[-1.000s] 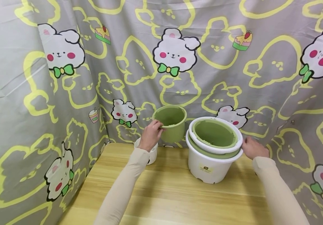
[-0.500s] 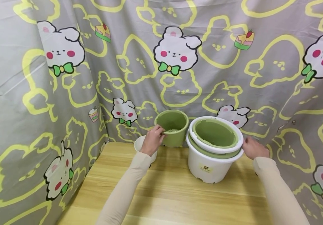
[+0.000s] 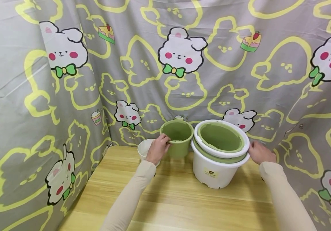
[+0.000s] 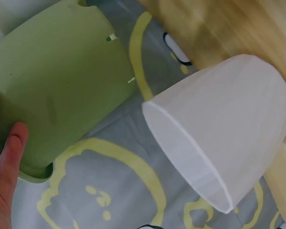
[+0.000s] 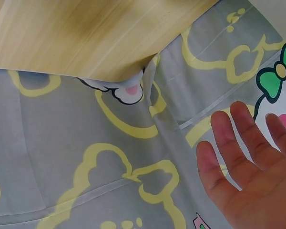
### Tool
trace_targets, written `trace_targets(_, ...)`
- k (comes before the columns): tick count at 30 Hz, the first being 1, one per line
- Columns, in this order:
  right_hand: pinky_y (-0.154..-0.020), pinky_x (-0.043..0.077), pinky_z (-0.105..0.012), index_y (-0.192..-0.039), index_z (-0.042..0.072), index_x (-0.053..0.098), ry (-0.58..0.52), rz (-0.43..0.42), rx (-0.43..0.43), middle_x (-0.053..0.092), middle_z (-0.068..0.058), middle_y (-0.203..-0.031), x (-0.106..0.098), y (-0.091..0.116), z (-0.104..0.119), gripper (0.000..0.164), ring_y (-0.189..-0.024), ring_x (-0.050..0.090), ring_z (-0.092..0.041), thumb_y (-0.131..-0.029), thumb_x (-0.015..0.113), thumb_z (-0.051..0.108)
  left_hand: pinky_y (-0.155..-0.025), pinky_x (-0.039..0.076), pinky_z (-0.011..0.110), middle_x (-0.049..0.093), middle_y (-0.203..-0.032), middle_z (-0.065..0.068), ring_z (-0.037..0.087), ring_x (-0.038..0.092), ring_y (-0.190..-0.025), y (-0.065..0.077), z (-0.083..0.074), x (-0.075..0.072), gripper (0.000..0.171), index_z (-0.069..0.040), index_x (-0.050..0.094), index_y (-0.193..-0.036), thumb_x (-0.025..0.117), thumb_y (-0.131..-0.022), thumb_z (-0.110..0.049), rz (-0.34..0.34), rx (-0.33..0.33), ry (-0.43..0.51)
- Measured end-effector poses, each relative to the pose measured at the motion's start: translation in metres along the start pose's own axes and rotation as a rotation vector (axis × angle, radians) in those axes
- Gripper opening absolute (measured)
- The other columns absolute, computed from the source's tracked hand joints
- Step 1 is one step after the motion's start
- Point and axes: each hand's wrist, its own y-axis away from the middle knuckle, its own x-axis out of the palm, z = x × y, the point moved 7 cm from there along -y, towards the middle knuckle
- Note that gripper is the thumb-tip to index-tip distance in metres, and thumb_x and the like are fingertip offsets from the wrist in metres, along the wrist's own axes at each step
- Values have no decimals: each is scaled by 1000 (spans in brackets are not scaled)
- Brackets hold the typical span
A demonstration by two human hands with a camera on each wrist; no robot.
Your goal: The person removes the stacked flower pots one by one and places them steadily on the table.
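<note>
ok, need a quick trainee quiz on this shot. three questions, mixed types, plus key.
1. Which hand pinches the rim of the lone green pot? A) right B) left C) neither
2. Fill in: in the nested stack, the outermost pot is ___ and the innermost visible pot is ___.
3. True or false: the small white pot sits inside the nested stack.

Key:
1. B, the left hand.
2. White; green.
3. False: the small white pot stands on the table, apart from the stack.
</note>
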Motion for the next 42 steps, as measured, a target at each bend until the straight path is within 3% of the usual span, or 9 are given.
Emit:
trace_targets(21, -75, 48, -65, -133, -1, 46, -5, -8, -2, 59, -32, -124, 3, -5, -5, 81, -104, 62, -52, -103, 5, 63, -73, 63, 32, 67, -94, 5, 20, 72, -81, 18, 8, 22, 12, -6, 76, -96, 83, -88, -13, 14, -38, -4)
trace_targets(28, -79, 48, -67, -135, 0, 46, -15, 0, 7, 58, -31, -128, 3, -5, -6, 85, -108, 61, -53, -102, 5, 66, -73, 63, 31, 67, -94, 5, 20, 71, -81, 20, 10, 25, 13, -6, 75, -96, 83, -88, -13, 6, -45, 6)
trace_targets(37, -75, 49, -60, -133, -1, 46, -19, 14, 3, 60, -30, -123, 4, -2, -3, 82, -104, 62, -48, -103, 6, 64, -73, 63, 32, 67, -93, 5, 21, 72, -80, 27, 16, 26, 12, -6, 75, -94, 83, -87, -11, -8, -56, 8)
trace_targets(42, -76, 49, -61, -132, -1, 47, -15, 9, 3, 60, -31, -123, 1, 0, -1, 81, -104, 62, -48, -103, 6, 63, -73, 63, 32, 67, -95, 6, 21, 72, -80, 31, 17, 30, 11, -6, 75, -95, 83, -87, -10, 21, -36, -23)
